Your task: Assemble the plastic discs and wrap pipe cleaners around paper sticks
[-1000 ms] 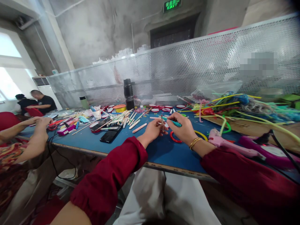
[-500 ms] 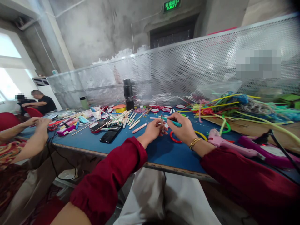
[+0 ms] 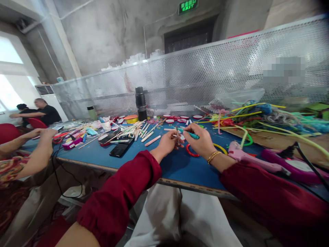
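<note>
My right hand point(image 3: 202, 139) grips a teal pen point(image 3: 192, 135), its tip pointing left towards my other hand. Just beside it, my left hand point(image 3: 168, 142) is closed in a pinch around a small, thin brownish stick point(image 3: 177, 131) held upright; what exactly it is I cannot make out. Both hands are close together above the blue table point(image 3: 177, 168). Behind my right hand lies a red ring point(image 3: 191, 151), partly covered by it. A pink marker-like stick point(image 3: 153, 140) rests on the table to the left of my left hand.
A black phone point(image 3: 120, 149), a heap of pale sticks point(image 3: 131, 130) and a black bottle point(image 3: 140, 103) stand or lie to the left. On the right are a pink glue gun point(image 3: 254, 159), a purple power strip point(image 3: 295, 166) and coloured pipe cleaners point(image 3: 267, 118). A co-worker's hands point(image 3: 42, 137) are at far left.
My hands, the pen and the stick look the same as before. At far left, a distant person's arm now stretches out further to the left.
</note>
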Tool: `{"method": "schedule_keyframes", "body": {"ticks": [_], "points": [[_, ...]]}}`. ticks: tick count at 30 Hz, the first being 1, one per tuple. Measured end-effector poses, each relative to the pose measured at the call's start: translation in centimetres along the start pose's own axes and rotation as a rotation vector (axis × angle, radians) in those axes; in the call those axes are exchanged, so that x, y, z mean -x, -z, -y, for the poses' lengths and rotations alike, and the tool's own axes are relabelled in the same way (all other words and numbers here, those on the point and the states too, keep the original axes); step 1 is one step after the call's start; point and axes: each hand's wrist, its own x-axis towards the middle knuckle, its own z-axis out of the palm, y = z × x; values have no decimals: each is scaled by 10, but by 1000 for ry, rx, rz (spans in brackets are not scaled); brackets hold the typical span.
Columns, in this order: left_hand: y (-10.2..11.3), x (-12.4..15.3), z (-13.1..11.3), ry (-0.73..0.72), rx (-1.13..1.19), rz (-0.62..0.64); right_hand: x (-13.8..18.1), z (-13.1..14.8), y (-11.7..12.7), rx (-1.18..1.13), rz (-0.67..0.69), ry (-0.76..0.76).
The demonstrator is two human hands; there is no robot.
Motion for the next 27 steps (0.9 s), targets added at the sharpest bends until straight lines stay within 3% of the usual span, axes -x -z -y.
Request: {"method": "schedule_keyframes", "body": {"ticks": [27], "points": [[0,1,-1,-12,-7,9,1,-3,-1,-21,31,1]]}}
